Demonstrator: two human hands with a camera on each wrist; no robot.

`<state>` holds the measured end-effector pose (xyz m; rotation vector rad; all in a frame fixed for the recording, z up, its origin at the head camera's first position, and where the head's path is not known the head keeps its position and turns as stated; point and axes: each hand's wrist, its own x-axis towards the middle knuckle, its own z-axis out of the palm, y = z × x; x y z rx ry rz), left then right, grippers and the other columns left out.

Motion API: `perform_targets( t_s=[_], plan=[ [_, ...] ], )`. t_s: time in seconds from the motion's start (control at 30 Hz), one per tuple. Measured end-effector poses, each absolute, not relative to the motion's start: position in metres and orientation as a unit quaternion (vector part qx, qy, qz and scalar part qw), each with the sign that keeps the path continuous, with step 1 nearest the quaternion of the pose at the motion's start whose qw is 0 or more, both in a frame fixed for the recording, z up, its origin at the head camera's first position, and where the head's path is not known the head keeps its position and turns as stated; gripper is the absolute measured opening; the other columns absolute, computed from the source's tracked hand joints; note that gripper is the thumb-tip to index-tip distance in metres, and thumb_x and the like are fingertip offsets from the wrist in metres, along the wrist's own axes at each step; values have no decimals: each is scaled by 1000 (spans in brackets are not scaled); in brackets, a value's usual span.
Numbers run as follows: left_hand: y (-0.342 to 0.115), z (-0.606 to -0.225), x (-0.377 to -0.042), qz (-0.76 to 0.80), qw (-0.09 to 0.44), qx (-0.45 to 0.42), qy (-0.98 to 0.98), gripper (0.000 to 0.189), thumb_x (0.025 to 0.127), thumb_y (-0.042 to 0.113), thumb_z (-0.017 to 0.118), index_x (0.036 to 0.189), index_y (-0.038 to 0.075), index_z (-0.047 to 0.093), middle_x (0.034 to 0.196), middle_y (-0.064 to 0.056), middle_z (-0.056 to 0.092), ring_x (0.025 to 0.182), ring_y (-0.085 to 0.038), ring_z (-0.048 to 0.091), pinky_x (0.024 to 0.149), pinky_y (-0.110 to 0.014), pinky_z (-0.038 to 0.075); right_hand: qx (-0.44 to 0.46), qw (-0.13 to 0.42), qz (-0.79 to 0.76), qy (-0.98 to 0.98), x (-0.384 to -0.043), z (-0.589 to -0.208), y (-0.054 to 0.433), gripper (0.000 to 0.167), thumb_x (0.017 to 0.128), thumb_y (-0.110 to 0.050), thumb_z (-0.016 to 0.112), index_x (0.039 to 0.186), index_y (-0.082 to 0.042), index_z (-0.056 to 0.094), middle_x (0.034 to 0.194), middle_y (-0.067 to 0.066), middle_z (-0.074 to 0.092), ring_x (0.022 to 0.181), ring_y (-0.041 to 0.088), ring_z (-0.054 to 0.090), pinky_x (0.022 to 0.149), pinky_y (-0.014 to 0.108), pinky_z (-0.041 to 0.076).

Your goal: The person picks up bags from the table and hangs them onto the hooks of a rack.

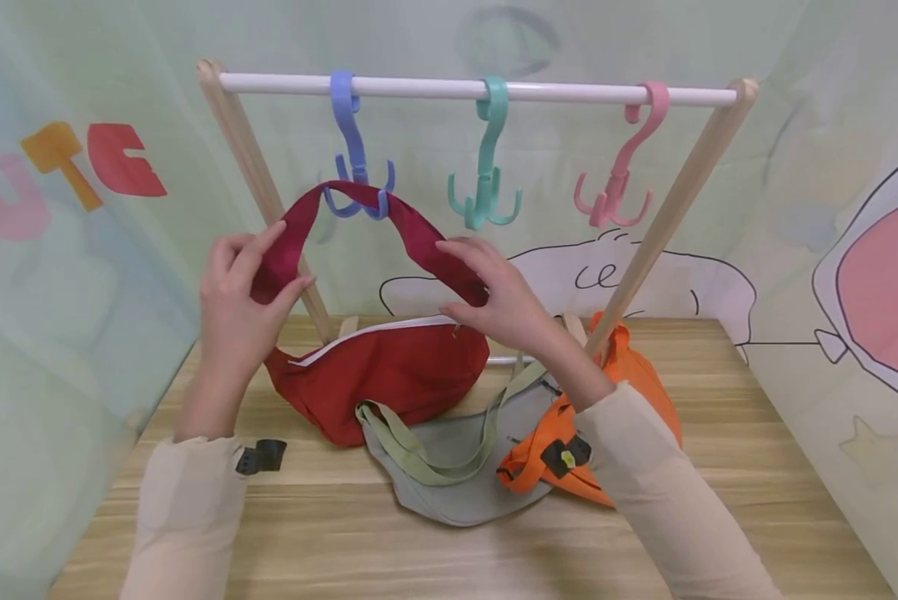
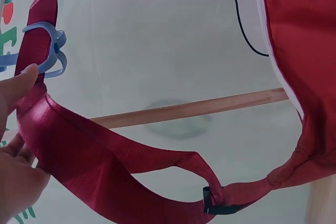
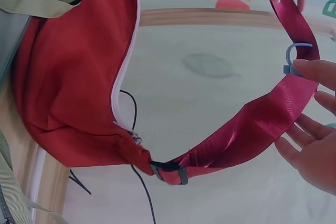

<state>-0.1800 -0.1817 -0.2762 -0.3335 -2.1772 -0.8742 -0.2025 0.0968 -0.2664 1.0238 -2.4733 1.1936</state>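
Observation:
A red waist bag (image 1: pixel 388 367) with a white zipper hangs low at the left, its bottom close to the wooden table. Its dark red strap (image 1: pixel 426 242) loops up over the lower prongs of the blue hook (image 1: pixel 351 150). My left hand (image 1: pixel 238 287) holds the strap's left side between thumb and fingers. On the strap's right side, my right hand (image 1: pixel 497 292) grips it the same way. In the left wrist view a black buckle (image 2: pixel 218 201) joins strap and bag; another buckle (image 3: pixel 169 172) shows in the right wrist view.
A green hook (image 1: pixel 486 167) and a pink hook (image 1: pixel 624 167) hang from the white rod (image 1: pixel 418 87) of a wooden rack. A grey bag (image 1: pixel 449 500) and an orange bag (image 1: pixel 644 383) lie on the table (image 1: pixel 328 533), near the rack's right leg.

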Motion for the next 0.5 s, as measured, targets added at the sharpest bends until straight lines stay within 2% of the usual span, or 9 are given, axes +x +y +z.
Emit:
perform_targets(
  t_s=[0.13, 0.33, 0.4, 0.5],
  plan=[
    [-181, -280, -180, -345, 362, -129, -856, 57, 76, 9, 73, 129, 12, 53, 112, -22, 46, 105, -27, 44, 77, -49, 46, 341, 98, 411, -840, -201, -270, 101, 62, 78, -6, 70, 134, -6, 43, 133, 10, 40, 117, 20, 40, 89, 35, 44],
    [-181, -285, -180, -353, 352, -131, -857, 59, 76, 8, 74, 130, 12, 51, 118, -21, 45, 110, -28, 42, 79, -53, 45, 337, 100, 409, -842, -200, -275, 104, 61, 77, -5, 71, 133, -5, 45, 131, 11, 43, 116, 20, 42, 92, 36, 41],
    [-181, -286, -179, -353, 353, -131, -856, 59, 75, 8, 74, 130, 11, 51, 119, -20, 45, 110, -27, 43, 81, -48, 46, 337, 102, 405, -844, -200, -276, 105, 61, 77, -5, 71, 133, -5, 45, 131, 11, 44, 117, 20, 41, 92, 35, 41],
    [-181, -287, -177, -353, 361, -139, -852, 59, 75, 7, 75, 129, 9, 52, 119, -21, 46, 108, -25, 46, 82, -25, 45, 339, 103, 404, -844, -199, -278, 106, 61, 77, -6, 71, 132, -5, 45, 131, 11, 44, 118, 20, 40, 93, 35, 41]
  ],
)
